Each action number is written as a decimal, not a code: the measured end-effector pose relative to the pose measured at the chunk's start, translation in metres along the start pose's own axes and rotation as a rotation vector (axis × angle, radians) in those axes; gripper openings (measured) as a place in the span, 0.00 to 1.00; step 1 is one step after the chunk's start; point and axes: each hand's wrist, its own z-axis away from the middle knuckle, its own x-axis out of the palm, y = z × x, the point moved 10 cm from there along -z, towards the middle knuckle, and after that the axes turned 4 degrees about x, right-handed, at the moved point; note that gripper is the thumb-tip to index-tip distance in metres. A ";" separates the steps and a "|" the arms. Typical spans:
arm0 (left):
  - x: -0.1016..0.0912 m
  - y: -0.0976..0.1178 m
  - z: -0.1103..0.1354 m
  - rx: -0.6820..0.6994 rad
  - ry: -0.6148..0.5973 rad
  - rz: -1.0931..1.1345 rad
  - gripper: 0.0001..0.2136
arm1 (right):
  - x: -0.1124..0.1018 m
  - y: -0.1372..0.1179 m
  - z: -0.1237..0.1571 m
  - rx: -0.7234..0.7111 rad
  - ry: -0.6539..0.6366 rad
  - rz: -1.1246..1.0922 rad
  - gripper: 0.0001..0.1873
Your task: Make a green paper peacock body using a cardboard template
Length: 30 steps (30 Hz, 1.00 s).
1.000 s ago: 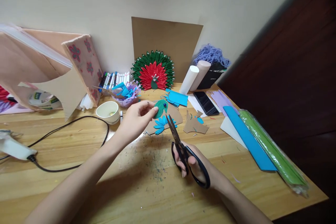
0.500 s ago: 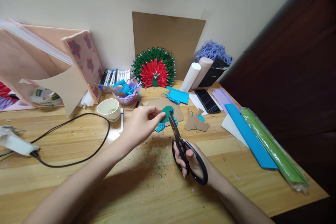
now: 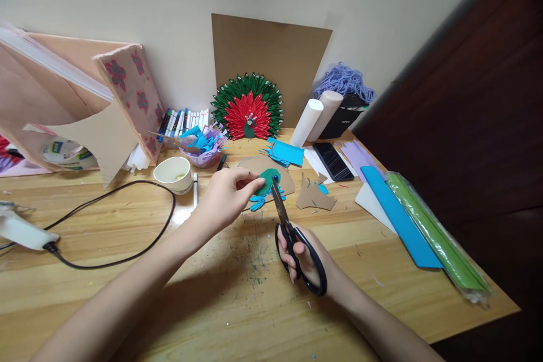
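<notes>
One pair of scissors [image 3: 280,208] fills curled right fingers [image 3: 299,249] (left fingers [image 3: 254,185] pinch one disc [image 3: 268,178]).

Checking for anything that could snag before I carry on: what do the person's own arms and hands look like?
The left hand and right hand are ungloved, with no ring visible. The left forearm and right forearm show no sleeve, watch or bracelet.
</notes>
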 end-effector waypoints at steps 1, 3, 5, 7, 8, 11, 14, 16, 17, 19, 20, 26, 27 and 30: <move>0.000 0.000 0.000 -0.004 0.002 0.006 0.11 | 0.000 -0.001 0.001 -0.030 -0.001 0.035 0.37; 0.001 -0.001 0.001 -0.020 0.010 0.034 0.10 | 0.001 -0.001 0.002 -0.069 -0.001 0.078 0.37; 0.002 -0.003 0.001 -0.055 0.030 0.091 0.10 | 0.005 -0.003 0.002 -0.101 -0.011 0.092 0.39; 0.003 -0.007 0.002 -0.101 0.067 0.168 0.10 | 0.009 -0.005 0.003 -0.132 -0.027 0.093 0.41; 0.004 -0.010 0.003 -0.124 0.086 0.206 0.10 | 0.010 -0.005 0.003 -0.143 -0.033 0.092 0.41; 0.006 -0.015 0.005 -0.172 0.129 0.302 0.09 | 0.009 -0.004 0.003 -0.156 -0.019 0.083 0.41; 0.006 -0.017 0.006 -0.183 0.164 0.364 0.09 | 0.006 -0.002 0.003 -0.164 0.003 0.079 0.40; 0.004 -0.017 0.007 -0.187 0.181 0.385 0.09 | 0.004 -0.001 0.003 -0.162 0.006 0.085 0.39; 0.005 -0.017 0.008 -0.193 0.181 0.394 0.09 | 0.003 0.000 0.003 -0.159 0.010 0.086 0.39; 0.007 -0.018 0.008 -0.214 0.166 0.414 0.09 | 0.002 0.000 0.002 -0.151 0.018 0.089 0.39; 0.010 -0.018 0.008 -0.228 0.148 0.424 0.09 | 0.001 0.000 0.002 -0.148 0.024 0.093 0.39; 0.025 -0.022 0.012 -0.317 0.080 0.554 0.09 | -0.004 -0.002 0.002 -0.151 0.061 0.138 0.37; 0.027 -0.023 0.013 -0.336 0.082 0.578 0.09 | -0.005 -0.002 0.002 -0.152 0.070 0.141 0.37; 0.030 -0.023 0.015 -0.375 0.087 0.618 0.08 | -0.008 -0.001 0.002 -0.155 0.101 0.154 0.38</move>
